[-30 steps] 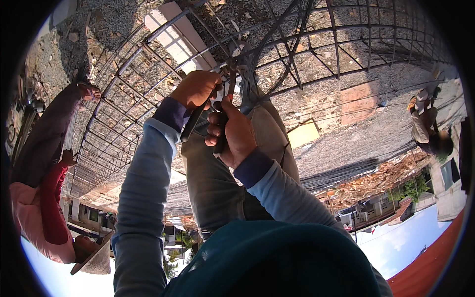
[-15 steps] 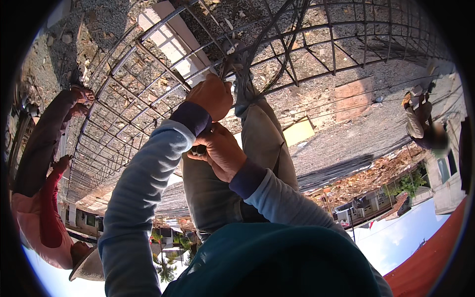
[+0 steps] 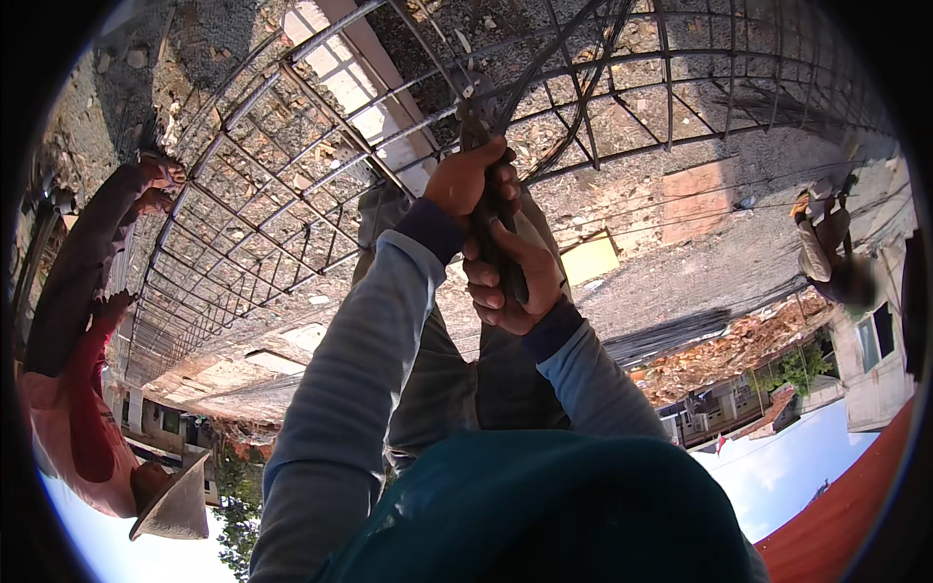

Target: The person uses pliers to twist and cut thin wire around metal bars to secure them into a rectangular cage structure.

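Both of my hands are wrapped round the handles of dark metal pincers, which point away from me. My left hand is closed on the part nearer the jaws. Lower down, my right hand grips the handle ends. The jaws meet a bar joint of the rebar cage, a long grid of steel bars in front of me. Whether they bite on a tie wire is too small to tell. Beside the jaws, a bundle of dark thin wire hangs over the bars.
At the left a person in a pink top and conical hat has hands at the cage's edge. Another person is at the far right. A pale concrete beam lies under the bars. A yellow board rests on gravelly ground.
My hands have shifted right and come out of their crossed position. The pincers' handles now show between them, and my right hand has risen away from my left wrist.
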Tool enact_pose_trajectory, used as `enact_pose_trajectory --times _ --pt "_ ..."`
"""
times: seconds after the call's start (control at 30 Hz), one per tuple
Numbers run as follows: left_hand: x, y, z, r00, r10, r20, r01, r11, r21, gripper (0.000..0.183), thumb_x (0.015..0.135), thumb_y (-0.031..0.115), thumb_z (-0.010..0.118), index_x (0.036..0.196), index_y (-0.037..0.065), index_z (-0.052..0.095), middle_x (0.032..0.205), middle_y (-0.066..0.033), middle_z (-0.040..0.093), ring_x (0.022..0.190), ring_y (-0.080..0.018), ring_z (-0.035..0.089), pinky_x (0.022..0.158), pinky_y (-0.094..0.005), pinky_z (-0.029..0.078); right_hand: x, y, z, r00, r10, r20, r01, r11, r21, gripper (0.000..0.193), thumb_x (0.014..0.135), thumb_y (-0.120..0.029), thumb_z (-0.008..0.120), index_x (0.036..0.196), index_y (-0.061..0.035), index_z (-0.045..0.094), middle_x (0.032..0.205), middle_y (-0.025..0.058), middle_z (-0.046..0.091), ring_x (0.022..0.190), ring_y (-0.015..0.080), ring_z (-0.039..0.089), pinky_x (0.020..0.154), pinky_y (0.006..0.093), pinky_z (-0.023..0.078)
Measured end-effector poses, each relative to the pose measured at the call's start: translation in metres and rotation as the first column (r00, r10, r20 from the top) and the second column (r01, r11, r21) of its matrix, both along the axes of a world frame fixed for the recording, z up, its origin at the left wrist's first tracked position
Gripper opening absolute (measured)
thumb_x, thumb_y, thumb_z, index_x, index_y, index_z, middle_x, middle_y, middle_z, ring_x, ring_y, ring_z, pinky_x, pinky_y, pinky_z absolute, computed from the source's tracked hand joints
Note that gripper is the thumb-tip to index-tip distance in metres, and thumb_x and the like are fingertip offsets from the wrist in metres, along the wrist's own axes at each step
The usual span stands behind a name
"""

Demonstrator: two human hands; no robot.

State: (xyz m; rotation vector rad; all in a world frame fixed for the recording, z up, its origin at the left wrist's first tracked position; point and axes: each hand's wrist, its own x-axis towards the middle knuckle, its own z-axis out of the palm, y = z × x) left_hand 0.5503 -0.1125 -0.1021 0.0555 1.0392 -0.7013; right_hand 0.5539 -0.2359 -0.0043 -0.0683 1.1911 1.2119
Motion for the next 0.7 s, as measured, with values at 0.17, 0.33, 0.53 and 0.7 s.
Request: enact_pose_trajectory --times 0.17,0.33,0.53,0.7 --pt "0.013 -0.01 0.009 0.975 -0.173 -0.141 0.202 0.952 0.231 0.027 0.095 0.026 0.051 0.076 0.008 0.047 0.061 -0.0023 0.045 0.048 -0.0158 0.048 0.049 -0.0351 0.045 0.015 -0.011 -0.003 0.657 0.665 0.354 -0.572 0.746 -0.339 0.029 0.088 -0.032 0.06 0.096 -0.0041 0.056 0.07 0.0027 0.057 0.055 0.013 0.055 0.046 0.0294 0.045" --pt "-0.001 -0.019 -0.022 0.426 -0.897 -0.119 0.491 0.119 0.863 0.019 0.094 0.018 0.049 0.089 0.001 0.054 0.058 -0.0078 0.055 0.049 -0.0214 0.06 0.047 -0.0343 0.048 0.023 0.012 0.013 0.507 0.836 0.207 -0.626 0.523 -0.579 0.026 0.079 -0.016 0.064 0.098 -0.0018 0.054 0.075 0.0026 0.057 0.054 0.0089 0.051 0.048 0.024 0.043" --pt "0.003 -0.013 -0.007 0.573 -0.796 -0.196 0.614 0.259 0.746 0.052 0.091 0.04 0.046 0.087 -0.011 0.061 0.09 -0.0315 0.062 0.089 -0.0455 0.06 0.084 -0.0501 0.046 -0.018 0.027 -0.005 0.151 0.932 0.331 -0.469 0.362 -0.805 0.035 0.077 -0.014 0.063 0.101 0.0051 0.046 0.083 0.0226 0.053 0.096 0.04 0.052 0.084 0.0448 0.041" --pt "-0.005 -0.012 -0.006 0.761 -0.634 -0.136 0.549 0.518 0.656 0.05 0.088 0.045 0.055 0.08 -0.004 0.06 0.074 -0.0176 0.061 0.072 -0.031 0.062 0.069 -0.0408 0.049 -0.007 0.012 0.004 0.56 0.804 0.199 -0.639 0.572 -0.514 0.016 0.087 -0.011 0.059 0.1 -0.0044 0.052 0.079 -0.001 0.047 0.06 0.0056 0.045 0.04 0.023 0.034"
